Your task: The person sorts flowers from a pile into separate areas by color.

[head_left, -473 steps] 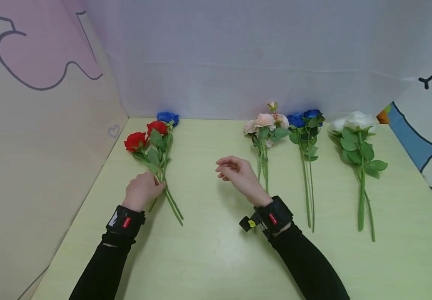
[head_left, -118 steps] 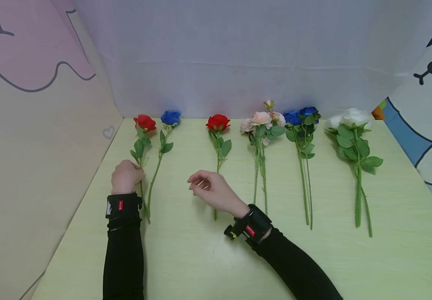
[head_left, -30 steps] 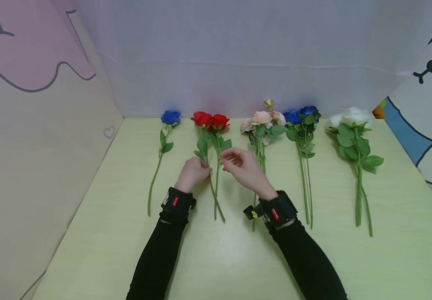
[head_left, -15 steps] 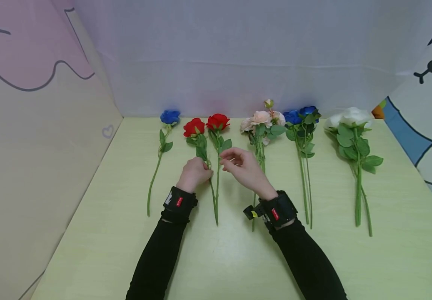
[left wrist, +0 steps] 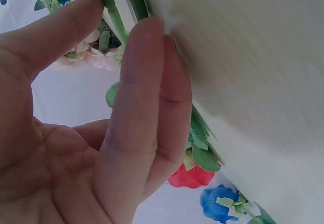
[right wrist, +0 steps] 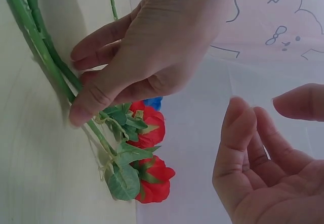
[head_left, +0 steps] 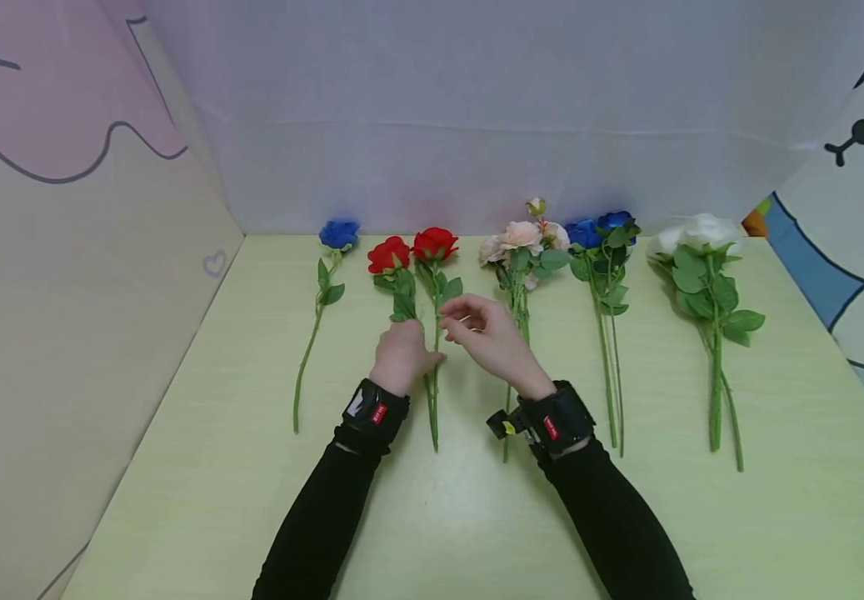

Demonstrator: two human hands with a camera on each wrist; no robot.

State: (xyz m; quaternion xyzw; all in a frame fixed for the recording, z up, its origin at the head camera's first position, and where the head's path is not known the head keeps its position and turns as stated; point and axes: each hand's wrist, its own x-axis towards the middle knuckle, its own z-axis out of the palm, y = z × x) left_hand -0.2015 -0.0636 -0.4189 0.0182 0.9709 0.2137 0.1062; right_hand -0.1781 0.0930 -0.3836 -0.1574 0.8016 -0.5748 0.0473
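Two red roses lie side by side mid-table, the left rose (head_left: pixel 389 255) leaning against the right rose (head_left: pixel 435 244) where their stems come together. Over their stems is my left hand (head_left: pixel 402 357); its thumb is spread away from the fingers, and the stems pass through the gap. In the left wrist view the thumb tip meets a green stem (left wrist: pixel 112 14), while the fingers (left wrist: pixel 139 87) are nearly straight. My right hand (head_left: pixel 487 337) hovers just right of the red roses with loosely bent fingers, holding nothing. The right wrist view shows both red blooms (right wrist: pixel 156 179) beyond the left hand (right wrist: pixel 157 47).
A single blue rose (head_left: pixel 338 235) lies to the left. Rightward in a row lie pale pink roses (head_left: pixel 521 237), two blue roses (head_left: pixel 615 223) and a white bunch (head_left: pixel 701 233). A pale cloth (head_left: pixel 476 167) hangs behind the table (head_left: pixel 199 500).
Since several seconds ago, the left hand has carried the second red rose rightward beside the first. In the last second its bloom swung left, and the left hand's thumb and fingers spread.
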